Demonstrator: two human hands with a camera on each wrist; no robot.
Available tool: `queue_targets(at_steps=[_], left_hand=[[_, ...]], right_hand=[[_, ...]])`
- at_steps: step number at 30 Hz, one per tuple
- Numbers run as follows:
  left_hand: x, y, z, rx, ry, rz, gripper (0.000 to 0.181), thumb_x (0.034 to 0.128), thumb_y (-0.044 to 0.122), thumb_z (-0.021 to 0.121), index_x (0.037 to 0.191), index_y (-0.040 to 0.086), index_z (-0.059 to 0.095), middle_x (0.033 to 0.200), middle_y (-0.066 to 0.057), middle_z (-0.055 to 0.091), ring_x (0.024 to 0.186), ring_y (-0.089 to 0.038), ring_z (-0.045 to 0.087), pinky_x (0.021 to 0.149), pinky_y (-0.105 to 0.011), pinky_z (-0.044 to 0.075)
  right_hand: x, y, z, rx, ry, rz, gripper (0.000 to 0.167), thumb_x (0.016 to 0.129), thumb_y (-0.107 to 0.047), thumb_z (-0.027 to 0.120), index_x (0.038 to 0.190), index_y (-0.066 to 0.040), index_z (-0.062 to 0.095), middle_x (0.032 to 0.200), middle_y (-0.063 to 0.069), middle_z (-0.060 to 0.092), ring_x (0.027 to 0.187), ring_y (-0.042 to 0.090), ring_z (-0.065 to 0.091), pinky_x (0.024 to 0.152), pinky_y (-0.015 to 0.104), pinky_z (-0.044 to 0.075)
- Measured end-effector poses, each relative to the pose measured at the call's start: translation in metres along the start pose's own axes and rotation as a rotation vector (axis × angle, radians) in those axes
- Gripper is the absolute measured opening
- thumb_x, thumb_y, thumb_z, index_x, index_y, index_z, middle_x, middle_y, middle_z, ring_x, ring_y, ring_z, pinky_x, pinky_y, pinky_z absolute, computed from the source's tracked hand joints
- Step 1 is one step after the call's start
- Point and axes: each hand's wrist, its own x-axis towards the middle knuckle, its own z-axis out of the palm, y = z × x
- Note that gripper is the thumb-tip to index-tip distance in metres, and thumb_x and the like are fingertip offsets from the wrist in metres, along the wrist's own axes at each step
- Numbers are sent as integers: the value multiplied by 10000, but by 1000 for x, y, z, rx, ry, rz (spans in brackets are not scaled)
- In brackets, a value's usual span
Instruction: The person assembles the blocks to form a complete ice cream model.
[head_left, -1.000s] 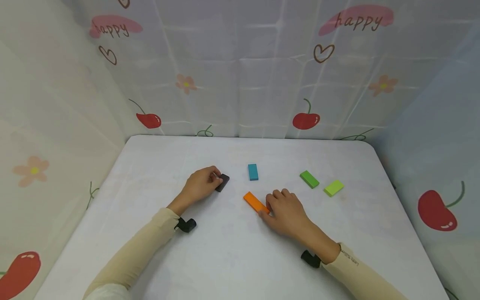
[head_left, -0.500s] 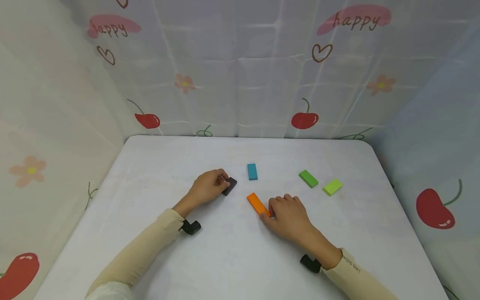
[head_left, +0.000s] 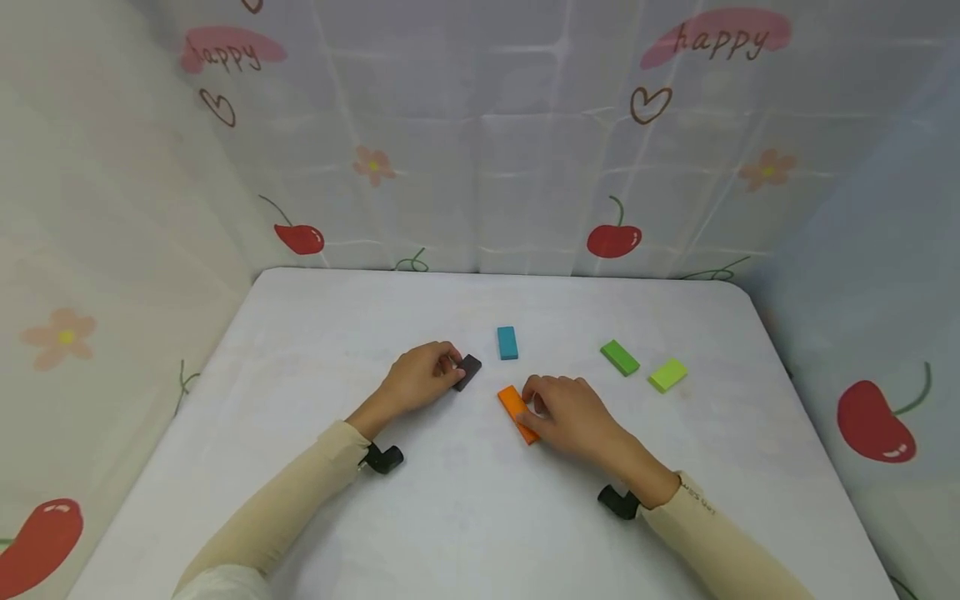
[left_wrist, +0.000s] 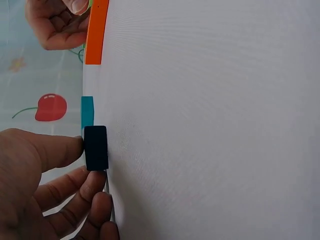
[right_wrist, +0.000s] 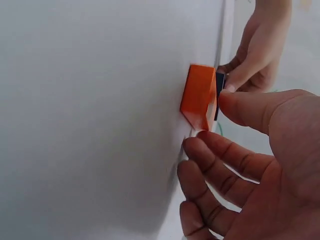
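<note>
In the head view my left hand [head_left: 423, 377] pinches a black rectangular block [head_left: 468, 372] near the table's middle. The left wrist view shows the thumb on one side of that black block [left_wrist: 96, 148] and fingertips at its lower end. To its right, my right hand [head_left: 576, 414] holds a longer orange block [head_left: 517, 413], thumb across its near half and index finger curled beside it. In the right wrist view the thumb and index finger touch the orange block [right_wrist: 198, 92]. A gap separates the black and orange blocks.
A blue block [head_left: 507, 342] lies on the white table [head_left: 465, 517] beyond both hands. Farther right are a green block [head_left: 619, 357] and a yellow-green block [head_left: 667, 375], close together but apart. A patterned curtain [head_left: 480, 150] hangs behind the table.
My left hand has moved right with the black block, nearer the orange one. The orange block has turned to lie more front to back, and my right thumb now reaches farther over it.
</note>
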Motion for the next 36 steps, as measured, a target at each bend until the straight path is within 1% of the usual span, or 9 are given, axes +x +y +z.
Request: queue_targets(at_steps=[4, 7, 10, 14, 18, 22, 25, 32, 36], left_hand=[[-2, -4, 0, -33, 7, 24, 201, 1024, 311, 741, 1170, 172, 739, 948, 33, 709, 783, -118, 597, 722, -300, 488], [-1, -5, 0, -46, 10, 29, 188, 1026, 304, 741, 1170, 182, 740, 960, 38, 707, 785, -117, 597, 722, -298, 487], [0, -3, 1, -58, 2, 23, 180, 1025, 303, 743, 1167, 192, 746, 966, 41, 708, 786, -116, 599, 719, -294, 486], [1, -1, 2, -68, 2, 20, 172, 1021, 304, 750, 1157, 198, 757, 969, 45, 714, 784, -109, 597, 718, -286, 479], [2, 1, 4, -74, 4, 27, 164, 1017, 297, 758, 1146, 196, 763, 971, 47, 721, 790, -109, 599, 722, -281, 482], [4, 3, 6, -75, 10, 47, 151, 1015, 293, 762, 1128, 193, 764, 960, 51, 725, 789, -98, 600, 720, -269, 486], [6, 6, 7, -78, 10, 58, 132, 1015, 287, 763, 1113, 198, 764, 956, 56, 727, 779, -99, 599, 714, -271, 484], [11, 15, 11, -81, -16, 60, 106, 1013, 278, 765, 1098, 215, 760, 972, 50, 736, 755, -108, 598, 700, -280, 480], [14, 21, 14, -94, -33, 85, 103, 1014, 264, 765, 1101, 210, 757, 992, 35, 741, 756, -107, 593, 701, -266, 478]], right_hand=[[16, 6, -2, 74, -42, -53, 298, 984, -232, 777, 1258, -143, 700, 843, -76, 630, 681, 93, 520, 788, 331, 430], [23, 9, -2, 101, -47, -102, 321, 1000, -194, 749, 1310, -140, 685, 870, -65, 641, 703, 81, 526, 765, 311, 433], [25, 11, -2, 116, -43, -138, 286, 1012, -189, 735, 1293, -151, 705, 895, -53, 650, 739, 76, 536, 767, 308, 435], [26, 12, -2, 121, -52, -136, 230, 1020, -201, 729, 1243, -148, 715, 916, -42, 659, 765, 87, 541, 789, 325, 427], [24, 12, -4, 127, -54, -117, 209, 1009, -191, 739, 1209, -136, 716, 922, -33, 667, 781, 103, 548, 809, 348, 427], [22, 13, -3, 131, -39, -98, 195, 991, -178, 746, 1178, -133, 716, 911, -23, 660, 798, 124, 546, 815, 353, 430], [18, 14, -2, 128, -27, -88, 188, 990, -197, 748, 1164, -137, 711, 915, -21, 645, 824, 137, 533, 825, 349, 422], [9, 18, 0, 121, -9, -69, 182, 987, -237, 752, 1130, -134, 704, 912, -25, 618, 860, 144, 528, 841, 361, 417], [5, 20, 0, 105, -2, -58, 178, 984, -248, 755, 1114, -139, 699, 911, -21, 618, 860, 141, 527, 836, 358, 417]])
